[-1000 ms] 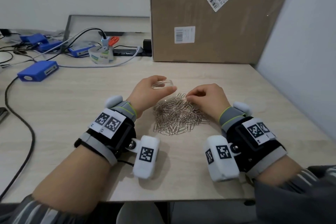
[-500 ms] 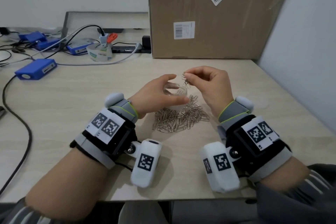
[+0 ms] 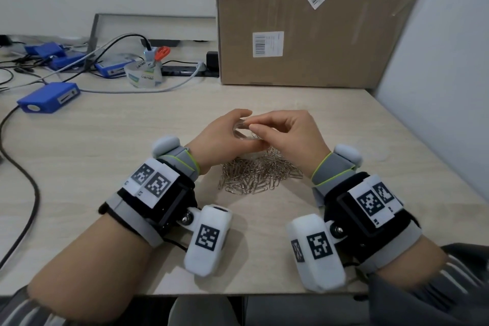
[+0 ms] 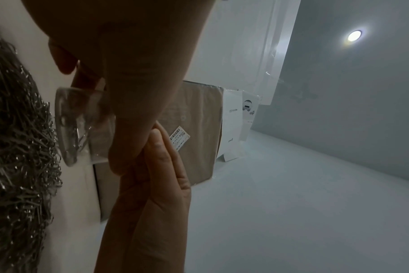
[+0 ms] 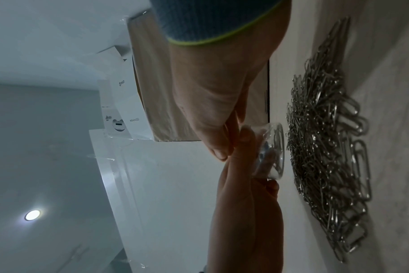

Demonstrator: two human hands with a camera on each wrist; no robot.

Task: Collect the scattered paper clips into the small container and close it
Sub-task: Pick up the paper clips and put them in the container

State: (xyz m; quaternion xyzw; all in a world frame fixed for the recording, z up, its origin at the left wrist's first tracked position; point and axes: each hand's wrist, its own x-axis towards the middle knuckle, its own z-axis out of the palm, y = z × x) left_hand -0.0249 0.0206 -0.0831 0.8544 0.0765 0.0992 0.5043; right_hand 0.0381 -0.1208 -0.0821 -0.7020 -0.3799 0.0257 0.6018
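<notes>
My left hand (image 3: 244,132) grips a small clear container (image 3: 239,127) just above the far edge of a pile of silver paper clips (image 3: 258,176) on the pale wooden table (image 3: 132,145). My right hand (image 3: 251,126) is at the container's mouth with its fingertips pinched together, and a few clips show right under them inside the container. In the left wrist view the container (image 4: 82,125) has clips in it, beside the pile (image 4: 16,147). The right wrist view has the container (image 5: 272,147) between both hands, next to the pile (image 5: 327,147).
A large cardboard box (image 3: 304,21) stands at the back of the table and a white panel (image 3: 436,87) closes the right side. At the back left are a blue box (image 3: 49,96), a tape roll (image 3: 143,75) and cables (image 3: 26,180).
My right hand picked clips from the pile, lifted them and brought them down to the container's mouth. My left hand raised the container off the table toward it.
</notes>
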